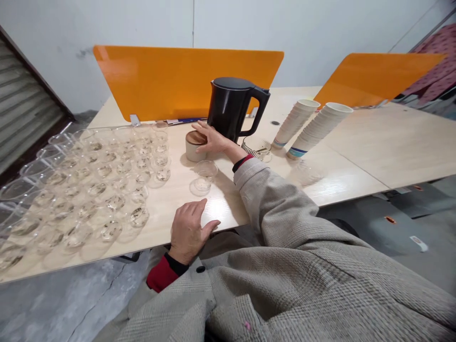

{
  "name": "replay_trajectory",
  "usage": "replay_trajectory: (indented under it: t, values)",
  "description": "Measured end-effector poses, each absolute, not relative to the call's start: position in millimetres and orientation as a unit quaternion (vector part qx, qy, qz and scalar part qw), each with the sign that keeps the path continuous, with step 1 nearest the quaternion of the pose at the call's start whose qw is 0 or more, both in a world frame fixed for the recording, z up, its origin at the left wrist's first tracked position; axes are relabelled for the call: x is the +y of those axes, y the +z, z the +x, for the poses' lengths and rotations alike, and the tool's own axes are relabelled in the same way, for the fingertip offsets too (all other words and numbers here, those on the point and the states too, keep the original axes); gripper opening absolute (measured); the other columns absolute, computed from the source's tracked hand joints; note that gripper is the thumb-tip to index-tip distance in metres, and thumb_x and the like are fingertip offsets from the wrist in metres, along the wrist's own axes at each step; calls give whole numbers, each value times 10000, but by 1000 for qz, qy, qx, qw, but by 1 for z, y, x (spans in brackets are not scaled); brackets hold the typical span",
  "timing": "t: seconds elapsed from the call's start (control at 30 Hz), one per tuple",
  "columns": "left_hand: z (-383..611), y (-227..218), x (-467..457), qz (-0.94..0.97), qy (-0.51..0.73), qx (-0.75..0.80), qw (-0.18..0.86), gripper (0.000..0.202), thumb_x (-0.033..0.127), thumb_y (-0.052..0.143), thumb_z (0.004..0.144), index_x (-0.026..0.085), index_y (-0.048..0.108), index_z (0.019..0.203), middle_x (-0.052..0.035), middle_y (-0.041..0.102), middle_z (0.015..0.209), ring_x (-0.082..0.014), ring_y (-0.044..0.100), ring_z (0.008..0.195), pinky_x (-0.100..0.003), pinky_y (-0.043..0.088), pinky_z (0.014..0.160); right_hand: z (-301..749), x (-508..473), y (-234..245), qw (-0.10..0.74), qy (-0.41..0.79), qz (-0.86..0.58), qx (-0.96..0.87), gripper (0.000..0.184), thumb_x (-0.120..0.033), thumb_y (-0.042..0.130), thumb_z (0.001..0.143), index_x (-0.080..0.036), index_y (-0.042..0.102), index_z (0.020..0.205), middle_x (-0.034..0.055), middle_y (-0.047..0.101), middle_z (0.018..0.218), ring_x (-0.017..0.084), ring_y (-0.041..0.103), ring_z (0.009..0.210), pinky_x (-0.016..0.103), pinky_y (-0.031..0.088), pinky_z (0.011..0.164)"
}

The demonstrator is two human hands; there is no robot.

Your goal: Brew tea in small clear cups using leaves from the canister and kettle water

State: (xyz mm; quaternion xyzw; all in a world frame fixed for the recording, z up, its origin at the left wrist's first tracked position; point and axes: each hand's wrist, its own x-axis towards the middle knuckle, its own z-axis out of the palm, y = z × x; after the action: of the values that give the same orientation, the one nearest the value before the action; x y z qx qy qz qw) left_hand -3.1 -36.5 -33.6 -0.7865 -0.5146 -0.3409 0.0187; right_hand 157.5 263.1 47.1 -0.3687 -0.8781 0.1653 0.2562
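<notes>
My right hand (211,137) reaches across the table and rests on a small white jar with a brown wooden lid (194,144), fingers wrapped round its far side. Just behind the hand stands a black electric kettle (233,107). A single clear plastic cup (205,174) stands on the table between my two hands. My left hand (188,230) lies flat on the near edge of the light wooden table (356,147), fingers slightly spread and holding nothing.
Several rows of clear plastic cups (89,185) cover the table's left part. Two leaning stacks of paper cups (309,126) lie to the right of the kettle, with a small strainer (254,146) beside them. Orange divider panels (178,80) stand at the back.
</notes>
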Motion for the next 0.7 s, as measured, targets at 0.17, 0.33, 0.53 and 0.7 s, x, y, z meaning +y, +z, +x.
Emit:
replay_trajectory:
  t: [0.17,0.33,0.53,0.7]
  values:
    - [-4,-34,-35,-786,-347,-510,31,561,558,724,973,140,654,1341,-131,795,1157,-307,729,1061,-437,560,896,192,196,40,402,114,-429,-801,627,-279,708,886,-177,637,1501,165,619,1562,343,616,1396,535,506,1170]
    - [-4,-37,-34,-785,-343,-515,25,541,541,716,980,153,670,1354,-134,797,1138,-318,728,1066,-446,554,911,229,126,28,391,118,-532,-741,292,-315,613,959,-164,787,1139,74,790,887,238,734,815,385,589,825]
    - [-5,-39,-32,-782,-349,-515,33,509,559,653,1012,175,684,1345,-132,800,1149,-314,723,1081,-436,547,925,269,96,9,411,134,-659,-616,246,-337,641,963,-152,722,1103,13,709,695,198,692,642,356,555,772]
    - [-6,-39,-30,-789,-345,-506,52,527,590,602,1033,160,689,1326,-137,800,1134,-312,724,1062,-426,541,905,279,109,-7,550,203,-653,-479,730,-391,629,975,-114,362,1595,-28,693,741,173,655,566,281,531,569]
